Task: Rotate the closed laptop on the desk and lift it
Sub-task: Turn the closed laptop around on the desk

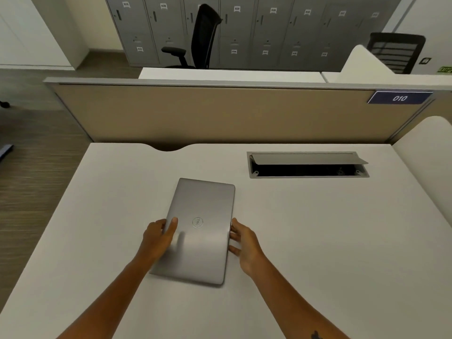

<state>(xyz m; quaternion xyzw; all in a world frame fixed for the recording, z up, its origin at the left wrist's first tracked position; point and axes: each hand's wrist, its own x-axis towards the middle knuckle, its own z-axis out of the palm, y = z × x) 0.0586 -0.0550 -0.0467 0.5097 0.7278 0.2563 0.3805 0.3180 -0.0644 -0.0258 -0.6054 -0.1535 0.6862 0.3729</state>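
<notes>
A closed silver laptop (pixel 200 231) lies flat on the white desk (pixel 318 228), its long sides running away from me and its round lid logo turned sideways. My left hand (pixel 157 237) grips the laptop's left long edge, thumb resting on the lid and fingers wrapped under the side. My right hand (pixel 244 241) presses against the right long edge with its fingers touching the side. The laptop's underside rests on the desk.
An open cable tray (pixel 308 165) with a raised flap is set into the desk at the back right. A beige partition (pixel 220 113) with a "010" label (pixel 400 97) closes the far edge. Black office chairs and grey lockers stand beyond it. Wooden floor lies to the left.
</notes>
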